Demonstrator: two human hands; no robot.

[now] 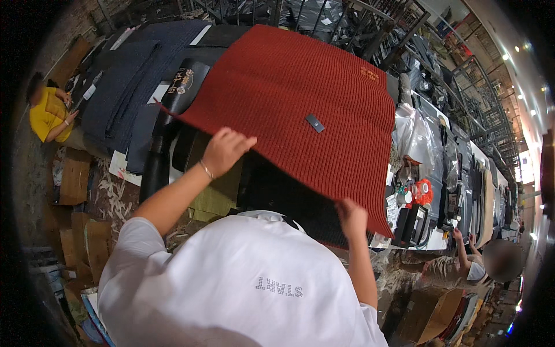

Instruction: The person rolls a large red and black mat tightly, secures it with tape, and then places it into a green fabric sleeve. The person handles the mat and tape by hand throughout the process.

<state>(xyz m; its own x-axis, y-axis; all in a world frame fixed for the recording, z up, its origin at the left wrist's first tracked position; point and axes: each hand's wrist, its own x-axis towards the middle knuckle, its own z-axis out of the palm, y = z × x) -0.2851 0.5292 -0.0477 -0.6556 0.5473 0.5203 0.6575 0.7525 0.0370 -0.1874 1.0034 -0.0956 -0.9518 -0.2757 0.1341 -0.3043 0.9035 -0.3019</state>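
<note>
A large red ribbed mat [272, 92] lies across the worktable, its near edge raised off the dark surface beneath. My left hand [227, 151] is closed on that near edge, left of the middle. Farther right along the same edge, my right hand [352, 218] also grips the mat, its fingers slightly smeared by motion. A small dark label [315, 122] rests on the ribbed top. Yellowish marks show near the mat's far right corner. Under the lifted edge, a black sheet [277, 185] is partly hidden.
Left of the mat is a black roll [188, 84], then stacked dark blue mats [118, 87]. Tape rolls [425, 186] and clear plastic [413, 136] lie to the right. Metal racks stand behind. Cardboard boxes [75, 176] sit at left; two other people are at either side.
</note>
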